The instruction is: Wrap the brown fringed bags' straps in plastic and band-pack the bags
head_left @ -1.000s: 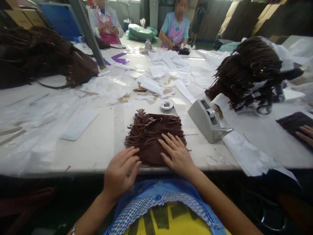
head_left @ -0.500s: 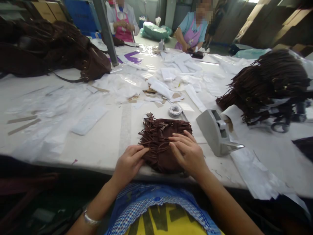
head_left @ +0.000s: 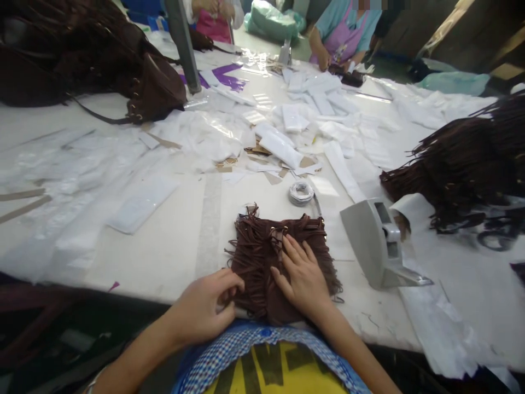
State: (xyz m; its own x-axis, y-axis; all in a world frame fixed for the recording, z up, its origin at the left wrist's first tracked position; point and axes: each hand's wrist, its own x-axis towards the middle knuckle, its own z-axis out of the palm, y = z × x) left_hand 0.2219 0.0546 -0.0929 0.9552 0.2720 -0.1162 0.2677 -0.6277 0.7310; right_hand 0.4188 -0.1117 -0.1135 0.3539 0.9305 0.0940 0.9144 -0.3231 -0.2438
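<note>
A dark brown fringed bag (head_left: 256,273) lies flat at the table's front edge, strips of fringe hanging down its left and right sides. On its front, right of the middle, my right hand (head_left: 305,276) rests with fingers spread, covering part of the bag. My left hand (head_left: 205,303) is at the bag's lower left edge, its fingers curled beside the fringe and the thumb apart from them. Nothing shows between that thumb and the fingers. Small gold rings and a tie show near the bag's top.
A grey tape dispenser (head_left: 381,241) stands at the right, and a tape roll (head_left: 301,193) lies behind the bag. More brown bags (head_left: 158,90) are piled left, with fringed ones (head_left: 463,164) right. Paper and plastic (head_left: 279,145) litter the middle. Two people work across the table.
My left hand has come away from the fringe it was pinching and its thumb has parted. My right hand has flattened onto the bag. Fringe now spreads out on the right side; the view has tilted down.
</note>
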